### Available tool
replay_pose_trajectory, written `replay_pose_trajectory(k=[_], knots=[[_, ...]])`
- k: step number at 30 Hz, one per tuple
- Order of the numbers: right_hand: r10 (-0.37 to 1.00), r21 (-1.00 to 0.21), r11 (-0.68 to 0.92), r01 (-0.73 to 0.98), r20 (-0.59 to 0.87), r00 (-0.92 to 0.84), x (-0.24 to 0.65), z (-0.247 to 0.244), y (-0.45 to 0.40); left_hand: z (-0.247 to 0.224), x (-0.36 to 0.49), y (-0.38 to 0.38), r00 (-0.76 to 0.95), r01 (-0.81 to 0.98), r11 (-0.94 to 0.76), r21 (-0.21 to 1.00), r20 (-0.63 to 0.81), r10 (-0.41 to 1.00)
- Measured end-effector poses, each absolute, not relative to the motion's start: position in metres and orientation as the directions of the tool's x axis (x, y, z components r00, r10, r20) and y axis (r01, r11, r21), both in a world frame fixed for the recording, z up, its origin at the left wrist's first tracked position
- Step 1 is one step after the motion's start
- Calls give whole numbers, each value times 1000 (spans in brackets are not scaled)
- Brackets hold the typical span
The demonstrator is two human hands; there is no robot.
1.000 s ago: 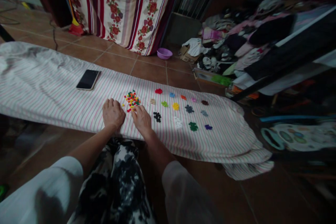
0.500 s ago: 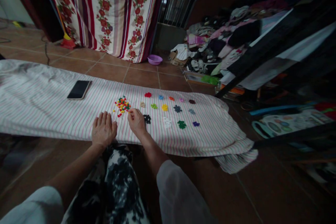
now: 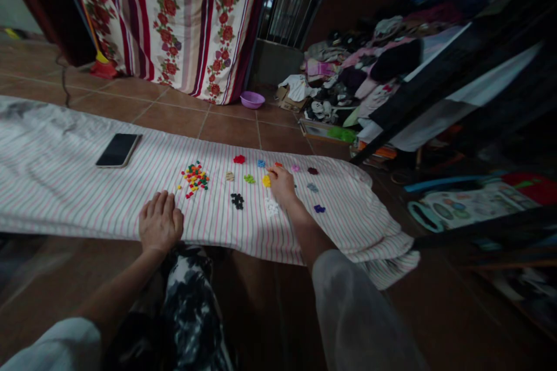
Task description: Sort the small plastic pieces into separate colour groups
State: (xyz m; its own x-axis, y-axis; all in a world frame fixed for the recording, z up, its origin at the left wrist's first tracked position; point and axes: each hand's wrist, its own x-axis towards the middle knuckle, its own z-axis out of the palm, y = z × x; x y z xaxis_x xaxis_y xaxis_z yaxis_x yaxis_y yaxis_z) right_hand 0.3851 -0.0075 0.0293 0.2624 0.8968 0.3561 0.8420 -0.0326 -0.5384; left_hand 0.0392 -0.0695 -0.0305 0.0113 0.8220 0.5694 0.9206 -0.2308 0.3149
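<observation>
Small yellow pieces (image 3: 267,181) lie in a little heap just right of the middle of the frame, on a striped cloth (image 3: 209,226). The right hand (image 3: 282,185) reaches over to them, its thumb and fingertips drawn narrowly together at the heap's right edge; whether a piece is pinched between them I cannot tell.

Close around sit other single-colour heaps: light blue pieces (image 3: 261,163) just above, lime green pieces (image 3: 249,179) to the left, white pieces (image 3: 272,206) below and orange pieces (image 3: 278,165) partly behind the fingers. Red pieces (image 3: 239,159), beige pieces (image 3: 230,176) and black pieces (image 3: 237,201) lie further left; pink pieces (image 3: 295,168), dark brown pieces (image 3: 313,171), grey pieces (image 3: 312,187) and purple pieces (image 3: 319,208) lie to the right.

Left of centre is a loose mixed-colour pile (image 3: 195,178). Below and left of it, the left hand (image 3: 161,225) lies palm down on the cloth, fingers extended side by side.

A smartphone (image 3: 116,151) lies further left. Beyond the cloth, a purple bowl (image 3: 252,100) stands on the tiled floor (image 3: 228,127) beside a flowered curtain (image 3: 187,23) at upper left; heaped clothes (image 3: 361,66) fill the upper right.
</observation>
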Motion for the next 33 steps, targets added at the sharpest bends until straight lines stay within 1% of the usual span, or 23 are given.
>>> replay_pose_trajectory(k=[2,5,11,14,18,23,27,30,33], knots=[[914,-504,-101,858,294,280,396,26,1,-31,39,-69,8,920,-228,318,566,824],[930,-441,-133,888,253,265,401,20,8,-32,38,-69,9,921,-227,318,563,826],[958,-291,-92,952,234,165,396,12,11,-31,38,-69,19,912,-239,334,547,837],[960,-251,-68,966,247,132,394,9,12,-30,38,-69,23,907,-247,341,546,837],[960,-232,-84,969,243,141,392,9,13,-29,38,-70,24,914,-238,329,542,840],[961,-245,-98,964,229,156,389,9,12,-28,38,-69,37,926,-232,299,538,842],[959,-262,-76,962,247,143,390,9,12,-29,38,-68,51,932,-235,274,544,838],[952,-281,-78,957,264,155,392,10,13,-30,38,-67,49,930,-234,284,535,843],[936,-284,-74,956,311,165,390,13,15,-30,38,-68,49,925,-238,296,529,847]])
